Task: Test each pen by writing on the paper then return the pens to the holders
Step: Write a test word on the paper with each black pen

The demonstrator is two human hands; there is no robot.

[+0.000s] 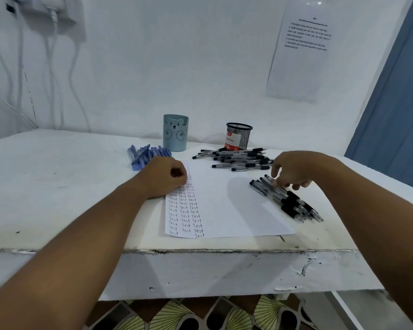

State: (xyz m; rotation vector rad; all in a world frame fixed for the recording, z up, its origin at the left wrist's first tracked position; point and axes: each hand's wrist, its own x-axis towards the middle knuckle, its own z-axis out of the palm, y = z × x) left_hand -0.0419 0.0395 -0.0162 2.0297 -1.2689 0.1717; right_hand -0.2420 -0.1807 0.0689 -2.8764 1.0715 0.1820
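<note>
Left hand (163, 176) curled into a loose fist, resting on upper left corner of paper (227, 206); nothing visible in its fingers. Right hand (293, 171) hovering palm-down over near group of black pens (287, 198), fingers (275, 179) bent downward, tips touching the top ends of those pens; no pen lifted, grip not closed around any. Near group lying on right edge of paper, side by side. Paper flat on white table (57, 186), three columns of "Test" along its left side. Second pile of black pens (239, 158) behind paper, just before mesh holder (239, 138). Blue pens (146, 154) heaped left of bear holder (175, 133). Printed sheet (301, 51) on wall.
</note>
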